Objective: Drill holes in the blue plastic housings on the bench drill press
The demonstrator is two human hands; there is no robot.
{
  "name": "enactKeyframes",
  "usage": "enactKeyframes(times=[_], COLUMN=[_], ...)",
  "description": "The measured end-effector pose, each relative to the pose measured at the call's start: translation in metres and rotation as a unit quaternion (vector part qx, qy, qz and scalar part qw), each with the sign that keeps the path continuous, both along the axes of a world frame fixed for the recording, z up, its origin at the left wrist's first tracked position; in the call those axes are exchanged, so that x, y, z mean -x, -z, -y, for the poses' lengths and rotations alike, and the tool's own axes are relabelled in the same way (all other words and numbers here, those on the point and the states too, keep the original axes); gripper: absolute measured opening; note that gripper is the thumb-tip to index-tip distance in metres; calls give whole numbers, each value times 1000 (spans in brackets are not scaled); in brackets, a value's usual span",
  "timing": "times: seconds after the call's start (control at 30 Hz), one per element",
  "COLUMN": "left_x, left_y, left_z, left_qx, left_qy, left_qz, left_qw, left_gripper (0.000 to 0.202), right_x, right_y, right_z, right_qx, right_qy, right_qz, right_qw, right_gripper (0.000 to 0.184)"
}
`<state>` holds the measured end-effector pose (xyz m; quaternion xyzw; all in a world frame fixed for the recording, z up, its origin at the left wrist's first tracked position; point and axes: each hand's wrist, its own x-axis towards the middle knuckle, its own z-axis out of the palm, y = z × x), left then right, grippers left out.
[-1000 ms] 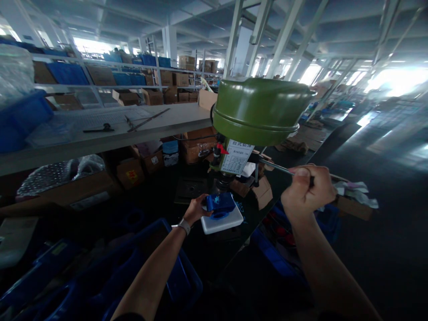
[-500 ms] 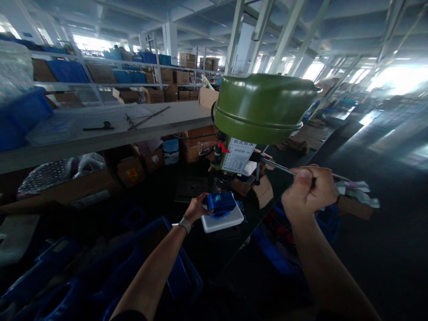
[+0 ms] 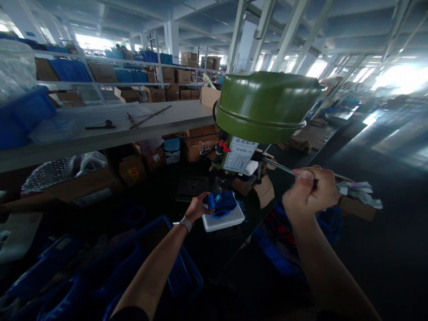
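A green bench drill press [image 3: 267, 107] stands in front of me, a white printed label on its head. My right hand [image 3: 310, 189] is closed around the end of its metal feed lever [image 3: 279, 166]. Beneath the chuck [image 3: 225, 180], a glossy blue part [image 3: 222, 201] with a round opening rests on a white block [image 3: 225, 220]. My left hand [image 3: 199, 207] grips the blue part's left side, with a watch on the wrist. Blue shavings lie on the part's top and beside the block. Whether the drill bit touches the part is hard to make out.
To the left runs a long shelf [image 3: 180, 113] with a black tool [image 3: 102, 125] and thin rods on it. A blue bin [image 3: 197, 281] and several blue parts fill the lower left. Another blue bin [image 3: 272, 249] sits below the lever. Cardboard boxes [image 3: 132, 171] line the back.
The view has shifted very slightly. Both hands keep their grips, and the lever and blue part show no clear movement.
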<state>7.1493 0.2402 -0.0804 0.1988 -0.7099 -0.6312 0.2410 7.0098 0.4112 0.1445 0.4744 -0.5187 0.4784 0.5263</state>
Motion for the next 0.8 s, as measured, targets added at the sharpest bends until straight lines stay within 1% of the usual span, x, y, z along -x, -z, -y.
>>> enactKeyframes(times=[0.27, 0.47, 0.8], left_x=[0, 0, 0], left_y=[1, 0, -1], left_z=[1, 0, 0], left_qx=[7, 9, 0], left_qy=[-4, -3, -1], left_qz=[5, 2, -2], left_qw=[1000, 1000, 1000], left_gripper=[59, 59, 58], right_x=[-1, 0, 0], right_y=[3, 4, 6], right_z=[-2, -1, -2], right_qx=[-9, 1, 0], right_qy=[23, 1, 17], right_qz=[7, -2, -12], right_qw=[1000, 1000, 1000], right_gripper=[18, 16, 14])
